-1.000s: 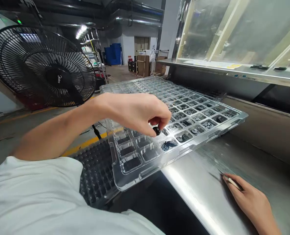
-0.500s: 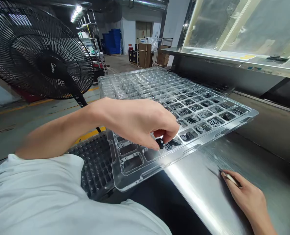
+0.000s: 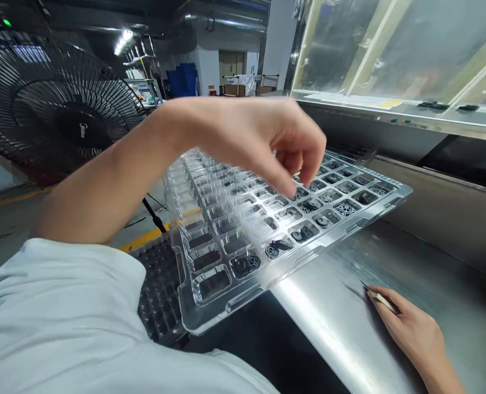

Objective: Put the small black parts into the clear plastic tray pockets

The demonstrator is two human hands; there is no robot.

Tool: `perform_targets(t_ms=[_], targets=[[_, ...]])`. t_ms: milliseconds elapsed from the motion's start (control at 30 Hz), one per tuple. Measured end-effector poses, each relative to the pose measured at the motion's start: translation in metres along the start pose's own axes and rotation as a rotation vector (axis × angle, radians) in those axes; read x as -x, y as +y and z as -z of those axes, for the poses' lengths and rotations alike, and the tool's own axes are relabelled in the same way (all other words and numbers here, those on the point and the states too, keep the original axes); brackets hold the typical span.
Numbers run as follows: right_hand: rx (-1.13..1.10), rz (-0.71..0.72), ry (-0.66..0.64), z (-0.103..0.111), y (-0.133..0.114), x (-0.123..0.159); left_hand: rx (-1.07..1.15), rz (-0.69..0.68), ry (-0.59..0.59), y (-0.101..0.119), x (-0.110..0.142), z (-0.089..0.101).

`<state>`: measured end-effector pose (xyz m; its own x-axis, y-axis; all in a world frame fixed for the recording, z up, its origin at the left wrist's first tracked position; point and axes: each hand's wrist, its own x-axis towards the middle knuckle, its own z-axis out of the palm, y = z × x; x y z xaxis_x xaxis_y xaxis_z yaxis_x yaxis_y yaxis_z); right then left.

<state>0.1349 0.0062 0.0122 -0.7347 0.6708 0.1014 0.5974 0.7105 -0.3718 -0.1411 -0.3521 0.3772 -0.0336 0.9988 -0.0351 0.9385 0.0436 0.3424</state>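
Observation:
My left hand [image 3: 263, 134] hovers above a clear plastic tray [image 3: 210, 317]. Its thumb and index fingertips stand slightly apart, and nothing shows between them; the hand is a little blurred. In a near-edge pocket of the tray lies a round black part [image 3: 240, 266], beside a spoked, wheel-like part [image 3: 254, 262]. Similar small black parts fill several pockets to the right, while the left columns hold none. My right hand [image 3: 410, 323] rests over the metal bench, closed around a slim pointed tool [image 3: 386, 301] with a pale handle and dark tip.
The tray overhangs the edge of the metal bench [image 3: 328, 317]. Below it, at left, sits a dark pocketed tray [image 3: 158, 284]. A standing fan [image 3: 62, 109] is at the left. Behind the bench, a framed clear panel [image 3: 410, 54] rises above a ledge with papers [image 3: 349, 100].
My left hand has let go of the round black part, now lying in a near tray pocket, and has lifted up and away. My right hand keeps its hold; the view has shifted slightly.

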Motion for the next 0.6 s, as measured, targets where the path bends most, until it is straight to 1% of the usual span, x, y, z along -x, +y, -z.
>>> perform_targets(t_ms=[67, 133, 200, 267, 300, 367, 467, 600], targets=[[-0.062, -0.018, -0.02, -0.001, 0.002, 0.0, -0.064, 0.03, 0.113, -0.022, -0.034, 0.017], [-0.106, -0.028, -0.021, -0.001, 0.002, 0.0, -0.132, 0.081, 0.162, -0.051, -0.072, 0.025], [-0.121, -0.016, -0.013, -0.001, 0.002, 0.0, -0.159, 0.119, 0.111, -0.08, -0.106, 0.024], [-0.131, -0.012, -0.018, -0.001, 0.003, 0.0, -0.181, 0.138, 0.053, -0.104, -0.131, 0.019], [-0.136, -0.011, -0.024, -0.001, 0.003, 0.0, -0.193, 0.147, 0.029, -0.112, -0.139, 0.016], [-0.144, -0.007, -0.038, -0.001, 0.005, 0.0, -0.218, 0.164, -0.008, -0.122, -0.148, 0.011], [-0.145, 0.002, -0.046, -0.001, 0.007, 0.0, -0.234, 0.194, -0.065, -0.123, -0.152, 0.007], [-0.139, 0.007, -0.04, -0.004, 0.008, -0.001, -0.198, 0.258, -0.157, -0.121, -0.157, 0.004]])
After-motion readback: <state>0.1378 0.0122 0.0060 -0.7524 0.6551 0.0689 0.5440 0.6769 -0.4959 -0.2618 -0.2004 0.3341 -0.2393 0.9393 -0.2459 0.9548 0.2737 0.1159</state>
